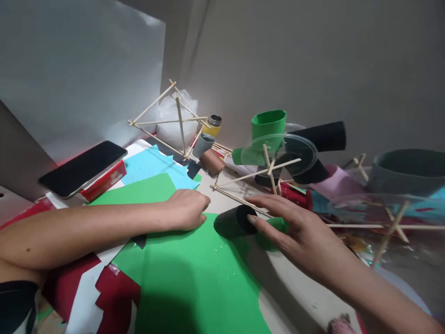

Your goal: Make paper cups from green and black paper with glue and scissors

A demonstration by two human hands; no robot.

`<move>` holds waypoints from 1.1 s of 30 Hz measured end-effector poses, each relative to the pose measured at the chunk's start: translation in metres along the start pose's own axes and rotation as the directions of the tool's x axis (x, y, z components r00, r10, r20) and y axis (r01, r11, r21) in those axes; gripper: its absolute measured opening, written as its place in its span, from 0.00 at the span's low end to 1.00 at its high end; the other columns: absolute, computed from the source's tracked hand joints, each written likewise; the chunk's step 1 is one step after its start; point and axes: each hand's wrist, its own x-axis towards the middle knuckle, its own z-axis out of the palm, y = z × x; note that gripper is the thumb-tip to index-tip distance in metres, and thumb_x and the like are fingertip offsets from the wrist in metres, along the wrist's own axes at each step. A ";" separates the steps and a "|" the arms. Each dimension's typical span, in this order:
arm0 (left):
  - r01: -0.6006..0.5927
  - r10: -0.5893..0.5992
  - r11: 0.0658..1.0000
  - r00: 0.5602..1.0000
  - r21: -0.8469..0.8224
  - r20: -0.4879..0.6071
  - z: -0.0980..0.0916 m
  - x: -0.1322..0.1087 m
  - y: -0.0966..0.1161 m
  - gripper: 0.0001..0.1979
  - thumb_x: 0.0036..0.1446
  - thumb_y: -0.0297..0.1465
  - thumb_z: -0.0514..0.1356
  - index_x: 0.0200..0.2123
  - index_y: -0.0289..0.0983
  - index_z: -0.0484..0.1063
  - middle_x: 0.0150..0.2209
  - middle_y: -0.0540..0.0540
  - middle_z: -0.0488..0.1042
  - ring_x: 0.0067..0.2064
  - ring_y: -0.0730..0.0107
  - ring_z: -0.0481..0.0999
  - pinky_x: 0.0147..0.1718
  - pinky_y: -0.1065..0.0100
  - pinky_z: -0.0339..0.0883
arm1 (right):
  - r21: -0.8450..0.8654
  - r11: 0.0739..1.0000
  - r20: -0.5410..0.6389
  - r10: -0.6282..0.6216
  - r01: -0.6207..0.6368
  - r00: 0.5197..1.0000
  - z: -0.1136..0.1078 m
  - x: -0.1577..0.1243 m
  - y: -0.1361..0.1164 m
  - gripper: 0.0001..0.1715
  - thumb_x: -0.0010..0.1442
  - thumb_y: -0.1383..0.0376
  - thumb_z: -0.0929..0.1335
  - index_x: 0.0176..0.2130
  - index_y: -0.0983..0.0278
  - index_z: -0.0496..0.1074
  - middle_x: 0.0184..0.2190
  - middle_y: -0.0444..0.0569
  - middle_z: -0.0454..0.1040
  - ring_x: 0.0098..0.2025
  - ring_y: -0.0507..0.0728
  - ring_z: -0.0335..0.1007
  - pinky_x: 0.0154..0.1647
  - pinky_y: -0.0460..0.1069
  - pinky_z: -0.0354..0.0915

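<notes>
My left hand point(187, 209) lies curled closed on a large green sheet point(194, 260); its palm side is hidden, so whatever it may hold cannot be seen. Just to its right, a short black paper tube point(232, 223) rests on its side at the sheet's edge. Over the tube's right end reaches my right hand point(295, 222), with thumb and fingers apart. The thumb tip is at the tube's rim, and whether it touches is hard to tell. A green tube point(277, 225) lies partly hidden behind my right thumb and fingers.
A stick frame point(179, 123) stands at the back, near a yellow container point(212, 126) and a brown tube point(212, 161). On the left a phone point(83, 168) lies on a red box point(106, 181). Clear plastic lids point(295, 139), tubes and a large grey cylinder point(406, 174) crowd the right.
</notes>
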 end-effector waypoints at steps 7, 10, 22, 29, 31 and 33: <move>-0.036 0.036 0.999 0.999 -0.031 -0.021 0.007 -0.001 -0.003 0.10 0.58 0.28 0.57 0.41 0.36 0.75 0.42 0.37 0.81 0.45 0.51 0.79 0.37 0.60 0.71 | -0.043 0.995 0.323 0.099 -0.089 0.941 0.002 0.028 0.009 0.21 0.59 0.63 0.67 0.52 0.62 0.76 0.52 0.55 0.78 0.51 0.65 0.76 0.51 0.60 0.72; -0.030 0.030 0.998 1.000 -0.048 0.003 0.008 -0.001 -0.002 0.10 0.58 0.27 0.56 0.40 0.35 0.76 0.41 0.37 0.81 0.45 0.51 0.80 0.36 0.60 0.71 | -0.114 0.990 0.385 0.117 -0.079 0.915 0.009 0.038 0.014 0.22 0.57 0.68 0.66 0.50 0.62 0.78 0.50 0.54 0.79 0.49 0.64 0.77 0.50 0.59 0.72; -0.008 0.006 0.996 1.000 -0.093 -0.016 0.014 -0.001 0.003 0.09 0.54 0.23 0.56 0.35 0.34 0.77 0.37 0.36 0.81 0.41 0.52 0.81 0.32 0.62 0.71 | -0.102 0.981 0.483 0.194 -0.165 0.854 0.030 0.040 0.026 0.19 0.54 0.72 0.67 0.41 0.60 0.83 0.32 0.48 0.83 0.33 0.60 0.79 0.36 0.50 0.73; -0.005 0.004 0.996 1.000 -0.087 -0.012 0.013 -0.001 0.004 0.11 0.54 0.22 0.56 0.38 0.34 0.77 0.38 0.35 0.82 0.42 0.50 0.81 0.32 0.61 0.71 | -0.127 0.981 0.503 0.189 -0.144 0.843 0.034 0.042 0.024 0.22 0.51 0.76 0.64 0.38 0.62 0.83 0.29 0.46 0.83 0.32 0.59 0.79 0.34 0.48 0.73; -0.010 0.009 0.995 1.000 -0.097 -0.012 0.014 -0.001 0.004 0.11 0.55 0.23 0.56 0.38 0.34 0.77 0.38 0.35 0.81 0.42 0.48 0.81 0.32 0.61 0.71 | -0.124 0.982 0.522 0.186 -0.142 0.833 0.031 0.043 0.021 0.22 0.51 0.76 0.64 0.38 0.62 0.83 0.31 0.47 0.83 0.34 0.59 0.80 0.36 0.49 0.74; -0.013 0.011 0.995 1.000 -0.100 -0.019 0.015 0.000 0.004 0.10 0.55 0.24 0.56 0.37 0.34 0.77 0.37 0.34 0.81 0.42 0.48 0.81 0.32 0.60 0.71 | -0.115 0.985 0.506 0.170 -0.129 0.846 0.022 0.044 0.018 0.21 0.52 0.74 0.65 0.42 0.62 0.82 0.38 0.50 0.83 0.39 0.61 0.80 0.42 0.51 0.74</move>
